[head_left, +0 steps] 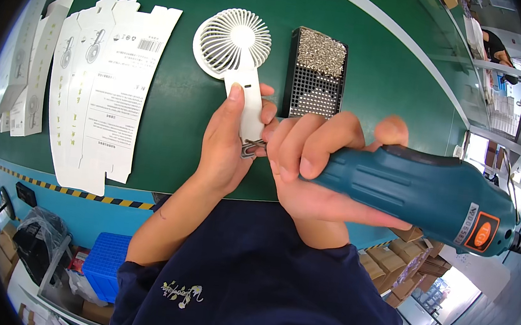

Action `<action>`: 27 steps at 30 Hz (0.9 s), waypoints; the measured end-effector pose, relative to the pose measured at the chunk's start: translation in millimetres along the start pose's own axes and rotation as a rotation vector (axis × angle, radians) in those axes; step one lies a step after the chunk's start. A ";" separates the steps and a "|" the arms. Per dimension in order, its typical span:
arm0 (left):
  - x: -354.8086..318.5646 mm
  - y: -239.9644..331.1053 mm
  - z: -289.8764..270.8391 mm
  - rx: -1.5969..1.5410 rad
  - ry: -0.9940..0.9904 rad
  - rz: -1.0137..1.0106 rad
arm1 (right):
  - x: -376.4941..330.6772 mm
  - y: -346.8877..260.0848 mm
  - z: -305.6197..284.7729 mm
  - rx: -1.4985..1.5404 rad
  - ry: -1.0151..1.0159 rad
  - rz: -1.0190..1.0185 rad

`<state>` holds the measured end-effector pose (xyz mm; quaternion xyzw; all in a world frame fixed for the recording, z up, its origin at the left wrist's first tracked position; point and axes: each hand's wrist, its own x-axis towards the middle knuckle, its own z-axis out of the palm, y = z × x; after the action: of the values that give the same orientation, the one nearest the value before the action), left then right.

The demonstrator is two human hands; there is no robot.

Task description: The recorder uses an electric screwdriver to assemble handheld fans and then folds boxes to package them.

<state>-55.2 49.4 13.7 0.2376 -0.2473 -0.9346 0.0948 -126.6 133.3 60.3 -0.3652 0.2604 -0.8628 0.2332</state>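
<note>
A white handheld fan [251, 96] is held by its handle in my left hand [228, 134], thumb lying along the handle, round grille pointing away from me. My right hand [311, 152] is wrapped round a teal electric screwdriver [396, 188], whose rear end and cord point to the right. Its front end is hidden behind my right fingers, close to the lower end of the fan handle. A small bent metal piece [250, 148] shows at that lower end, between both hands; what it belongs to I cannot make out.
Beyond my right hand, a black perforated screw tray [290, 71] holds many small silver screws [322, 52] at its far end. Flat white printed cartons [114, 86] lie on the left of the green table [382, 68]. A blue crate [106, 267] stands below the table edge; cardboard boxes [386, 262] are stacked lower right.
</note>
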 end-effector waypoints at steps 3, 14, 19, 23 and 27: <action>0.0 -1.4 -1.1 0.001 -0.010 0.011 | -0.8 0.3 -3.8 -0.025 -0.066 0.001; -0.2 0.0 -4.3 -0.185 -0.129 -0.088 | 6.7 -58.8 -10.7 -0.158 0.419 -0.175; -2.5 0.4 -11.4 -0.276 -0.132 -0.087 | 2.0 -95.7 -72.8 -0.575 0.817 0.232; -2.0 -0.3 -9.4 -0.329 -0.190 -0.080 | -27.2 -119.5 -131.0 -1.006 0.932 0.593; -3.0 -3.6 -12.3 -0.310 -0.196 -0.074 | -38.4 -114.6 -113.5 -0.922 0.829 0.527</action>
<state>-46.8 48.2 3.6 0.1369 -0.0996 -0.9830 0.0713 -212.2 274.3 44.0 0.0098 0.7504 -0.6466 0.1369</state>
